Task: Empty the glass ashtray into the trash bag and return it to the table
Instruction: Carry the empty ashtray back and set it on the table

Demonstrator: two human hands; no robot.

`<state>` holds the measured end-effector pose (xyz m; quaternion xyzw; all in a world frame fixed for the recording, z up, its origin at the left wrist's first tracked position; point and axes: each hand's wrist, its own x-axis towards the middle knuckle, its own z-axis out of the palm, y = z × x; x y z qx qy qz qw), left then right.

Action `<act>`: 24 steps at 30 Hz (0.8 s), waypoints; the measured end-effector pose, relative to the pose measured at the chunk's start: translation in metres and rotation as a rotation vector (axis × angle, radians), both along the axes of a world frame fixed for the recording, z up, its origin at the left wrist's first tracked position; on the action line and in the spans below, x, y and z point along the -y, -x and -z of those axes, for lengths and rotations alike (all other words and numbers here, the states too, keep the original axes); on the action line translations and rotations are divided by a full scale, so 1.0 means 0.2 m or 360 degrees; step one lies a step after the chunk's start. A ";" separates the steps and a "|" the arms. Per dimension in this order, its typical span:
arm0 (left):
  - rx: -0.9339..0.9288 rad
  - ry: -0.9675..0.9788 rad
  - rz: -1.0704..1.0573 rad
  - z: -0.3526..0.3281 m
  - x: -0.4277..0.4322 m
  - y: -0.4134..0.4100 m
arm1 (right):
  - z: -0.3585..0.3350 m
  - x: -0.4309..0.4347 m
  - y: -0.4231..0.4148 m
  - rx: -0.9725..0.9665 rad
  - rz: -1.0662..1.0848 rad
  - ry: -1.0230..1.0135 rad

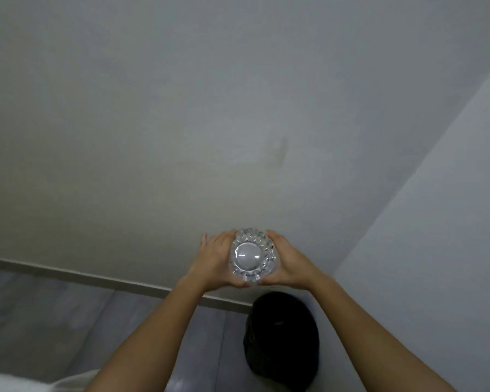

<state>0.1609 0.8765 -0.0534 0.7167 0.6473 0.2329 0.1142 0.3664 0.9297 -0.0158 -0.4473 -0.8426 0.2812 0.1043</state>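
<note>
I hold the cut-glass ashtray (249,255) in both hands at arm's length, turned so its round base faces me. My left hand (214,258) grips its left rim and my right hand (287,260) grips its right rim. Below the ashtray, on the floor against the wall, sits the black trash bag (282,339). The bag's opening faces away from me and I cannot see into it. The ashtray's inside is hidden.
A pale wall (181,123) fills most of the view, meeting a second wall (436,222) at a corner on the right. A baseboard (96,277) runs along grey wood flooring (68,321). A white edge (17,381) shows at the bottom left.
</note>
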 end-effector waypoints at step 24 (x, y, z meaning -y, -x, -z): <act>-0.0215 0.0109 -0.1477 -0.73 2.02 0.72 | -0.60 1.29 1.36 -0.0141 -0.1542 -0.0058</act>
